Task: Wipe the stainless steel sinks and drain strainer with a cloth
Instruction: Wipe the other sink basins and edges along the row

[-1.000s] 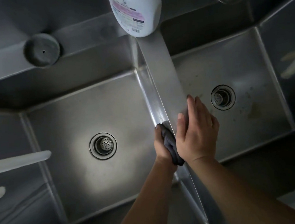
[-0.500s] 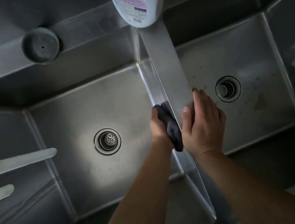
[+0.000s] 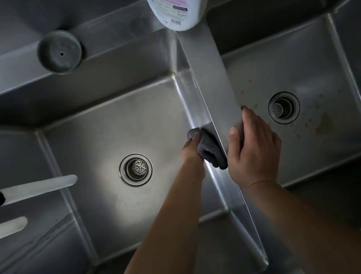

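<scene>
A dark cloth [image 3: 211, 150] is gripped by the left hand [image 3: 192, 150] against the left sink's [image 3: 109, 125] divider wall. The right hand [image 3: 252, 146] is laid flat, fingers extended, over the divider's [image 3: 211, 76] top; the bunched cloth runs lengthwise along it

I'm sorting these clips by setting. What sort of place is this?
Probably a commercial kitchen or utility wash area: two deep steel basins side by side, the left sink and right sink, each with a drain strainer, and a soap bottle on the divider.
</scene>
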`<state>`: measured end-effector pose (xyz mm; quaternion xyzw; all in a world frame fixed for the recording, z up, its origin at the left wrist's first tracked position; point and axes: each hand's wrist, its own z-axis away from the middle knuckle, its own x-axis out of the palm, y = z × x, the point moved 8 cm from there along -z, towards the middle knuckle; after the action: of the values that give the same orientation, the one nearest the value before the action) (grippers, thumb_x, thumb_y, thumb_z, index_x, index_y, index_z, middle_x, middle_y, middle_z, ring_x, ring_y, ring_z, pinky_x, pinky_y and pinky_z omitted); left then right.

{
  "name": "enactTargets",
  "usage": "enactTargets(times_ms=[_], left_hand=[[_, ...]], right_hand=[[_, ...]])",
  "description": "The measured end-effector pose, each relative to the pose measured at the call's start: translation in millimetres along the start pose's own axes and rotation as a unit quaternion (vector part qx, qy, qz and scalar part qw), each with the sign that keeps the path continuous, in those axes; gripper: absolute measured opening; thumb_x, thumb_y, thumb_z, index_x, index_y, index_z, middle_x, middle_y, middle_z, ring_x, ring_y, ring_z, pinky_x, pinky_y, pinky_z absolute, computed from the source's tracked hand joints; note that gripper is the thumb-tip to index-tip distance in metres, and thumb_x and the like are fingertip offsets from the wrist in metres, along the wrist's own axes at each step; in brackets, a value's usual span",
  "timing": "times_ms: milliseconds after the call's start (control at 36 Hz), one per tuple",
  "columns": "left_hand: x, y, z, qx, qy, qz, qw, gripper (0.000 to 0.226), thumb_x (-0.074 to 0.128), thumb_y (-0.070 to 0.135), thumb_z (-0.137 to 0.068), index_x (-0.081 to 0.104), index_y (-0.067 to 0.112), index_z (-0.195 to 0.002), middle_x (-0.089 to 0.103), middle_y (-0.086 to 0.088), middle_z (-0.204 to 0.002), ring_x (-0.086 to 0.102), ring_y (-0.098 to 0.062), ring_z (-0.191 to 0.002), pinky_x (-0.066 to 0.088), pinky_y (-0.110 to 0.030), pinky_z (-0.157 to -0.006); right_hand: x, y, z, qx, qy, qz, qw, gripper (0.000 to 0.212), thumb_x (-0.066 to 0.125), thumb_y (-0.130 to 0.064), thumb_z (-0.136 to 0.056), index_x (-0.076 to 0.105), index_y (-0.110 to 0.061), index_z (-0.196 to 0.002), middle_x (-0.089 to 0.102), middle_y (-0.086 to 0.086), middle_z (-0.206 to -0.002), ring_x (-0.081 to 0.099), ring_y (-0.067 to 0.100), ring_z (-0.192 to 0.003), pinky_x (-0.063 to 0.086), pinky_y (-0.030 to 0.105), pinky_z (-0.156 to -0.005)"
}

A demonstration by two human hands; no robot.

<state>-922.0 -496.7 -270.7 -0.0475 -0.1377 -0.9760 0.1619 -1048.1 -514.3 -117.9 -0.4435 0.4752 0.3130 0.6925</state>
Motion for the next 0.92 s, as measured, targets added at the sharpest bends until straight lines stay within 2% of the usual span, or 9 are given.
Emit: enactTargets(times_ms=[56,111,194,306,389,444,611,806,917], left_hand=[[-8,9,-3,-0.016,0.008,-0.052,0.998,0.034,0.061,0.029,-0.097,0.063,0.004,-0.121,0.067,-0.014,-0.107,0.065,-0.026,-0.088,0.055,-0.035,-0.081],[-11,18,-5,-0.047,-0.017,-0.109,0.993,0.028,0.058,0.017,-0.096,0.062,0.002,-0.119,0.067,-0.021,-0.113,0.067,-0.030,-0.093,0.059,-0.040,-0.076],[-16,25,-7,-0.098,-0.053,-0.139,0.984,0.016,0.051,0.002,-0.094,0.060,0.002,-0.107,0.062,-0.023,-0.119,0.062,-0.033,-0.103,0.053,-0.047,-0.090],[0,32,-6,-0.092,-0.072,-0.204,0.972,0.030,0.067,0.015,-0.081,0.064,0.006,-0.110,0.068,-0.016,-0.107,0.067,-0.033,-0.096,0.058,-0.049,-0.084],[9,34,-8,-0.058,-0.042,-0.246,0.966,0.009,0.062,0.020,-0.089,0.062,0.012,-0.093,0.068,-0.011,-0.099,0.065,-0.024,-0.079,0.060,-0.031,-0.059],[8,36,-13,-0.047,-0.022,-0.232,0.971,0.013,0.055,0.017,-0.096,0.057,0.015,-0.083,0.062,-0.005,-0.085,0.060,-0.018,-0.068,0.053,-0.021,-0.042],[10,64,-21,-0.022,-0.017,-0.256,0.966,0.022,0.049,0.007,-0.098,0.051,0.013,-0.076,0.054,-0.003,-0.075,0.053,-0.015,-0.061,0.043,-0.016,-0.032],[13,121,-37,0.050,0.048,-0.234,0.970,0.016,0.053,0.010,-0.096,0.057,0.007,-0.081,0.054,-0.005,-0.072,0.054,-0.020,-0.063,0.044,-0.019,-0.042],[16,159,-41,0.147,0.099,-0.200,0.963,0.021,0.055,0.011,-0.092,0.066,0.006,-0.109,0.069,-0.017,-0.102,0.067,-0.031,-0.090,0.051,-0.036,-0.071]], right_hand=[[0,0,0,-0.001,0.002,-0.007,1.000,0.055,0.034,-0.037,-0.099,0.042,-0.010,-0.146,0.053,0.009,-0.144,0.048,0.030,-0.132,0.037,0.051,-0.104],[0,0,0,-0.003,0.003,-0.013,1.000,0.054,0.034,-0.037,-0.099,0.043,-0.010,-0.145,0.054,0.008,-0.143,0.049,0.031,-0.131,0.038,0.052,-0.103],[0,0,0,-0.007,0.006,-0.013,1.000,0.054,0.032,-0.037,-0.099,0.044,-0.009,-0.144,0.056,0.008,-0.140,0.051,0.030,-0.128,0.040,0.051,-0.102],[1,0,0,-0.005,0.005,-0.015,1.000,0.054,0.033,-0.036,-0.099,0.044,-0.009,-0.144,0.056,0.008,-0.140,0.052,0.030,-0.128,0.040,0.050,-0.102],[1,0,0,-0.007,0.004,-0.016,1.000,0.053,0.033,-0.036,-0.099,0.043,-0.009,-0.144,0.056,0.008,-0.141,0.052,0.030,-0.129,0.040,0.050,-0.102],[2,1,0,-0.007,0.003,-0.017,1.000,0.054,0.032,-0.036,-0.099,0.043,-0.009,-0.144,0.056,0.008,-0.140,0.052,0.030,-0.129,0.041,0.050,-0.101],[3,1,0,-0.010,0.003,-0.017,1.000,0.054,0.033,-0.036,-0.099,0.042,-0.010,-0.144,0.056,0.007,-0.140,0.051,0.029,-0.129,0.040,0.048,-0.103],[2,1,0,-0.015,0.019,-0.022,0.999,0.052,0.035,-0.036,-0.099,0.044,-0.010,-0.142,0.059,0.008,-0.136,0.054,0.030,-0.124,0.041,0.046,-0.099],[2,2,0,-0.019,0.028,-0.020,0.999,0.051,0.037,-0.036,-0.098,0.046,-0.009,-0.141,0.061,0.007,-0.132,0.055,0.031,-0.120,0.040,0.046,-0.096]])
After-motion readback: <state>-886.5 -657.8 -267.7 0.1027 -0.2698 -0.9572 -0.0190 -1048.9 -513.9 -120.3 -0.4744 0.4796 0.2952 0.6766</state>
